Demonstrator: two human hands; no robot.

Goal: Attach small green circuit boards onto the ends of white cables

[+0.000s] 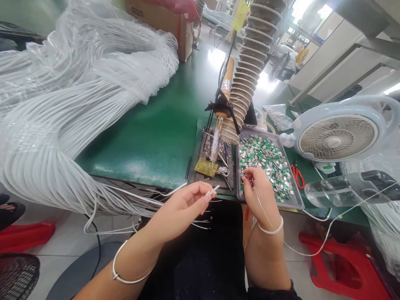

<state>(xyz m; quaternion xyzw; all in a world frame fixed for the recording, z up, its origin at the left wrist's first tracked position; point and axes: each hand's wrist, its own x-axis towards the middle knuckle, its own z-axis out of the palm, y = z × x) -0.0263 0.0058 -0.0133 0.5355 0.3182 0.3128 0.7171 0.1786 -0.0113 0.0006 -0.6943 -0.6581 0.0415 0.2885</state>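
Observation:
My left hand (184, 206) pinches the end of a thin white wire (213, 191) between thumb and fingers, just in front of the bench edge. My right hand (259, 191) is closed at the near edge of a clear tray (296, 204) filled with several small green and silver circuit chips (265, 158); its fingertips pinch something small I cannot make out, and a thin white wire runs down over the wrist. A soldering iron (218, 133) hangs tip-down in a holder above a dark solder stand (215, 166) between the two hands.
A big bundle of white cables in clear plastic (62, 104) covers the left of the green bench (156, 133). A ribbed fume hose (250, 62) hangs above the tray. A small fan (337, 135), red scissors (298, 175), a clear bottle (343, 187) and red stools (343, 266) stand right.

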